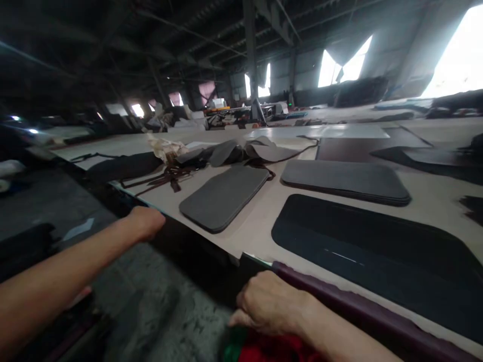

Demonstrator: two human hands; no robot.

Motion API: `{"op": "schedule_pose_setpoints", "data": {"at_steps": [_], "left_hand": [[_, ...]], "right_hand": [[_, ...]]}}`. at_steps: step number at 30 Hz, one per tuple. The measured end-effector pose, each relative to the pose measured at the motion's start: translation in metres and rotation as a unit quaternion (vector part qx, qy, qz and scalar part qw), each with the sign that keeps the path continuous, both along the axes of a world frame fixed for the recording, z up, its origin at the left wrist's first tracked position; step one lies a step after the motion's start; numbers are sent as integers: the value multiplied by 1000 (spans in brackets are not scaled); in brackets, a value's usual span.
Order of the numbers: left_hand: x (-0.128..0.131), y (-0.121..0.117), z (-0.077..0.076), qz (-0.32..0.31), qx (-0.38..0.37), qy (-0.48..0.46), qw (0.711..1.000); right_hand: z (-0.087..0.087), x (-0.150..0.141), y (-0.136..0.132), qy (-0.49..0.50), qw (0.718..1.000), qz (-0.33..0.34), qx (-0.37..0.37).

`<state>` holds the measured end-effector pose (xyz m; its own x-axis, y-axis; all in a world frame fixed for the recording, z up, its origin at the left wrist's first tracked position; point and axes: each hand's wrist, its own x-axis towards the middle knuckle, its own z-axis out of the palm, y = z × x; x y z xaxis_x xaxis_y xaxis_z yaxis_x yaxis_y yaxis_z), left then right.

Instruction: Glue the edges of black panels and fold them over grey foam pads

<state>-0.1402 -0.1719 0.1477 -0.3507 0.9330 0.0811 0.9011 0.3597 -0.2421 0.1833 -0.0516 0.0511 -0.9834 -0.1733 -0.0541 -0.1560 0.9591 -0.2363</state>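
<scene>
My left hand [146, 222] is closed in a fist at the edge of the long, light-topped table [241, 229]; its fingers are turned away, and anything in them is hidden. Lower down, beside the table's front edge, my right hand [266, 299] has its fingers curled under, so I cannot see what they hold. Red cloth [279, 348] with a green part shows below it. A dark maroon roll [339, 296] runs along the edge to its right. Nearest on the tabletop are a black rounded panel [370, 251] and a grey rounded panel [226, 196].
A stack of grey rounded panels [343, 180] lies behind the black one. Grey offcuts [260, 149], brown strips [171, 176] and crumpled cream material [166, 148] lie farther back. A post [251, 55] rises beyond the table. Concrete floor [151, 301] shows at lower left.
</scene>
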Motion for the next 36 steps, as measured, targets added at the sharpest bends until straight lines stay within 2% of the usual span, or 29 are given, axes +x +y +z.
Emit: {"op": "schedule_pose_setpoints", "data": {"at_steps": [2,4,6,9,11,15,19,22,24,26,28,29,31,33,36], "left_hand": [[-12,-13,-2,37,-51,24,998],[-16,-16,-13,46,-79,42,995],[-11,-10,-25,34,-79,70,994],[2,8,-36,-1,-45,124,991],[11,19,-36,-19,-26,145,989],[33,34,-31,-50,-13,143,988],[68,47,-32,-88,-1,87,992],[95,59,-37,-110,11,-21,994],[102,68,-39,-113,20,-105,988],[97,74,-37,-103,44,-174,978],[81,77,-31,-75,91,-226,967],[71,77,-28,-57,122,-242,961],[54,74,-23,-19,176,-259,949],[44,69,-26,3,201,-265,943],[46,64,-42,-17,182,-268,946]], "right_hand": [[-5,11,8,-20,998,-54,-33],[-6,18,17,27,994,-90,-60],[-6,21,22,54,989,-107,-83],[-7,21,22,30,985,-136,-107],[-10,21,20,33,978,-141,-147],[-12,16,21,144,954,-107,-242],[2,-11,16,272,934,-98,-211],[15,-40,-4,345,921,-75,-166],[17,-54,-22,359,923,-62,-122],[11,-59,-39,307,947,-29,-90],[-2,-55,-47,160,982,49,-85],[-11,-50,-48,71,989,93,-87],[-26,-36,-44,-59,985,140,-83],[-36,-22,-34,-64,984,132,-97],[-38,-8,-23,25,986,72,-148]]}}
